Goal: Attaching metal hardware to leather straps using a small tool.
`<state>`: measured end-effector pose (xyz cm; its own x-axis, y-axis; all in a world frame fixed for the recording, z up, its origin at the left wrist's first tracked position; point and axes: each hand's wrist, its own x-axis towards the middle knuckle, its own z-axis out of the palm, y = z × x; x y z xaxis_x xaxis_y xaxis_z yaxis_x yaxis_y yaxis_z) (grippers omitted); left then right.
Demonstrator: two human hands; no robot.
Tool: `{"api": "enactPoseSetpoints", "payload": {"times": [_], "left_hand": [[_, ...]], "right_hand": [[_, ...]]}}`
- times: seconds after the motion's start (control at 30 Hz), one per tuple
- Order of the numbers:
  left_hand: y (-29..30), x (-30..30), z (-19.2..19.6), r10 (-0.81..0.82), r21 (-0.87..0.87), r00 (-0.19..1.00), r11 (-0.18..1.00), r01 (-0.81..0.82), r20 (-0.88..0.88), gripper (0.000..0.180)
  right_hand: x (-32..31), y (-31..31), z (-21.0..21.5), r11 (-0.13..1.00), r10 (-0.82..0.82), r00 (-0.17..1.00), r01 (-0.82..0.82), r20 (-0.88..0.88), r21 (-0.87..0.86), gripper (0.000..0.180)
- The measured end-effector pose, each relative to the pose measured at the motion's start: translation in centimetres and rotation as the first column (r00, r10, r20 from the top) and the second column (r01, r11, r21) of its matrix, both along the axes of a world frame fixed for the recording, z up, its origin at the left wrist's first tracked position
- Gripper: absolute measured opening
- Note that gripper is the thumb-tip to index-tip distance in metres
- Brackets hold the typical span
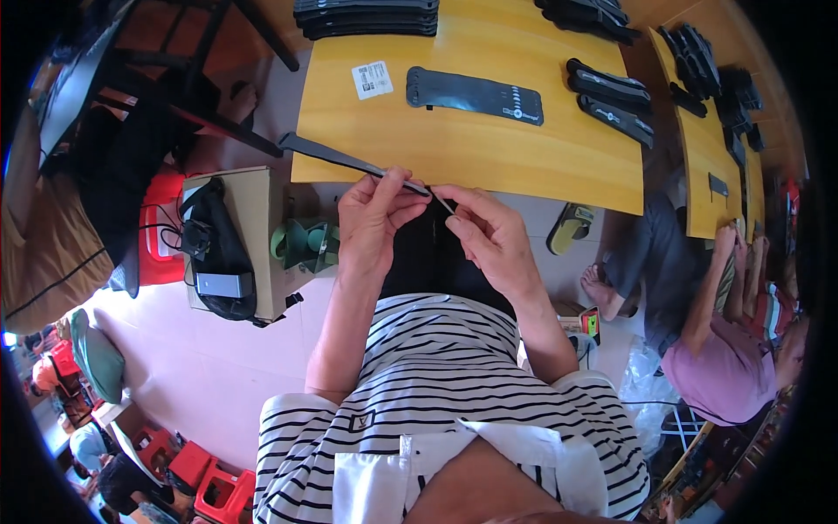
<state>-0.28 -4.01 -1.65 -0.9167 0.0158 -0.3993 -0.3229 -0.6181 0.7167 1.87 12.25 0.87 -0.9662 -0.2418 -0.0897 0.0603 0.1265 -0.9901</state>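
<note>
Just in front of the table's near edge, my left hand (371,220) is closed round a long dark grey flat pouch-like strip (325,154), seen nearly edge-on. Its wide end points up and to the left, over the table edge. My right hand (495,237) pinches a thin, light-coloured, stick-like piece (443,203) between thumb and fingers. The upper tip of that piece meets the strip's end beside my left fingertips; whether it goes inside cannot be made out. On the table beyond lies a similar dark flat piece (471,94) with a pale print.
The yellow table (559,179) also bears a white label sheet (373,79), a dark stack (367,19) and folded dark pieces (611,83) at right. A cardboard box (272,205) with a black bag stands left. A slipper (572,229) lies on the floor; co-workers sit right.
</note>
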Motion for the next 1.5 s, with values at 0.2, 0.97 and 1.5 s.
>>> {"api": "enactPoseSetpoints", "payload": {"times": [0.2, 0.97, 1.5], "left_hand": [[0.6, 0.1, 0.2, 0.047, -0.088, 0.999, 0.995, -0.048, -0.010, 0.019], [3.0, 0.0, 0.8, 0.081, -0.193, 0.988, 0.975, -0.107, -0.135, 0.014], [2.6, 0.1, 0.3, 0.036, 0.091, 0.996, 0.995, -0.029, -0.076, 0.015]], "right_hand": [[0.2, 0.0, -0.2, 0.999, 0.011, 0.999, -0.009, -0.037, 0.054, 0.035], [-0.3, 1.5, 0.1, 0.934, 0.033, 0.926, 0.105, 0.376, -0.341, 0.039], [0.7, -0.4, 0.1, 0.921, -0.124, 0.940, 0.228, -0.318, 0.315, 0.044]]}}
